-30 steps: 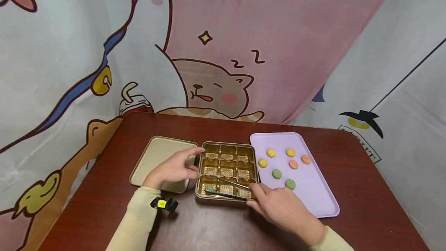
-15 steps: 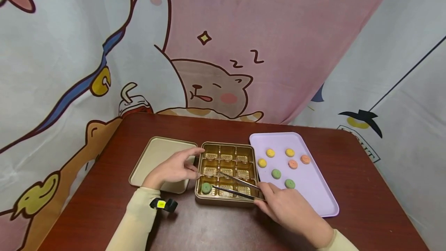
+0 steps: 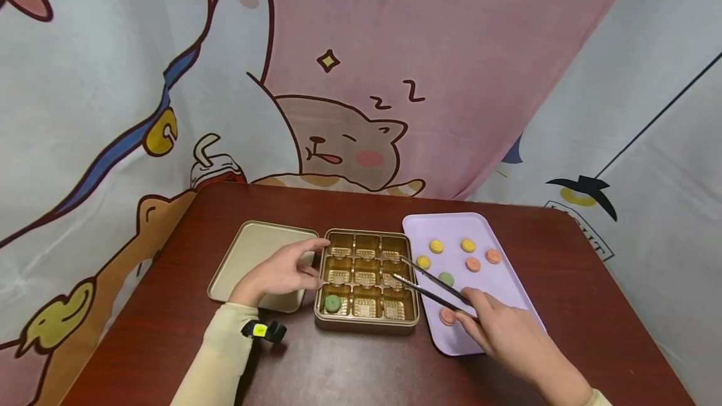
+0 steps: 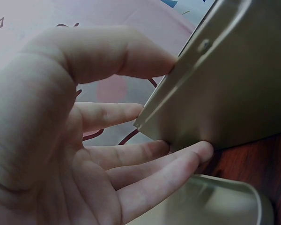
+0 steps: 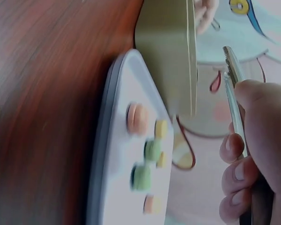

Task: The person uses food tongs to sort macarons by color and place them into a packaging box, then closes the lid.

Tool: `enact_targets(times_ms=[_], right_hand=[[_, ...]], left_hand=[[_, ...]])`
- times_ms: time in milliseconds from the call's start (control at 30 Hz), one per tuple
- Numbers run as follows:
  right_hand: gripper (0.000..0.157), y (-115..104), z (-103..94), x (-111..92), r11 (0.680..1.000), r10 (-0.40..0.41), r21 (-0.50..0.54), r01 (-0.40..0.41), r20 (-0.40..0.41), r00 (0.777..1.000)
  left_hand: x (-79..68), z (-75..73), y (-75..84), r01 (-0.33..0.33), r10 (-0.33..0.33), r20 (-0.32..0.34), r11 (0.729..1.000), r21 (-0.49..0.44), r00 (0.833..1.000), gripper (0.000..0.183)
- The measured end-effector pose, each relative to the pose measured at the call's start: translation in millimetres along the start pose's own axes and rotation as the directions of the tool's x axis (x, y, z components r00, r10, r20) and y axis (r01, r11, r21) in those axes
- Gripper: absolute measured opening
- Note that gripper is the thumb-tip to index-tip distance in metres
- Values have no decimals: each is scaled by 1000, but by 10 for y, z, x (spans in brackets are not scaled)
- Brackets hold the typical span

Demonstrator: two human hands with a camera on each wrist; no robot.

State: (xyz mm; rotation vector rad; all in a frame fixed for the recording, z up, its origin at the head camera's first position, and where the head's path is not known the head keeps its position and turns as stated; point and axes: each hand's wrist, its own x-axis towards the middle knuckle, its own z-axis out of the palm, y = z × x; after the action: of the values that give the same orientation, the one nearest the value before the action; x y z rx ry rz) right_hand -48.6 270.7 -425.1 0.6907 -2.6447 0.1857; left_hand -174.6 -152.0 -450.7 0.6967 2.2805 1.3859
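A square, gold-coloured metal box (image 3: pixel 366 326) with a nine-compartment gold insert is set on a dark red-brown table (image 3: pixel 333 374). A round green macaron (image 3: pixel 333 303) is held in the box's near-left compartment. The box's left side is touched by the left hand (image 3: pixel 282 273), whose fingers are spread wide and relaxed, with fingertips against rim and wall. A pair of slim, dark metal tongs (image 3: pixel 431 296) is gripped in the right hand (image 3: pixel 510 334), to the right of the box; their serrated tips are held narrowly apart over the box's right edge. Just right of the box, a pale lilac rectangular tray (image 3: pixel 445 224) is partly covered by the right hand; yellow, coral and green macarons (image 5: pixel 142 177) are borne on it. Left of the box, a flat gold-coloured metal lid (image 3: pixel 248 255) is partly hidden by the left hand.
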Motion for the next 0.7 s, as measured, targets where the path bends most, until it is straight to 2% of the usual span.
enact_targets(times_ms=[100,167,333,433,567,700], right_hand=[[36,91,-54,-110,997,77,-23,-77,35,996],[35,140,-86,-178,988,151,-30,-149,89,985],[35,254,-118,-345,955,297,-68,-289,218,930],[37,329,-120,-440,944,330,-84,-319,243,912],[41,426,-131,-540,935,353,-103,-338,259,899],[45,510,-141,-608,922,388,-121,-368,316,866]], left_hand=[[0,1,-1,0,0,-2,1000,7,1000,84],[2,2,-1,3,-3,-3,1000,10,1000,84],[3,8,-7,8,-8,-3,1000,10,1000,84],[2,7,-11,7,-7,-4,1000,8,1000,84],[-1,4,-18,4,-4,-5,1000,9,1000,84],[-4,2,-18,0,0,-3,1000,8,1000,84]])
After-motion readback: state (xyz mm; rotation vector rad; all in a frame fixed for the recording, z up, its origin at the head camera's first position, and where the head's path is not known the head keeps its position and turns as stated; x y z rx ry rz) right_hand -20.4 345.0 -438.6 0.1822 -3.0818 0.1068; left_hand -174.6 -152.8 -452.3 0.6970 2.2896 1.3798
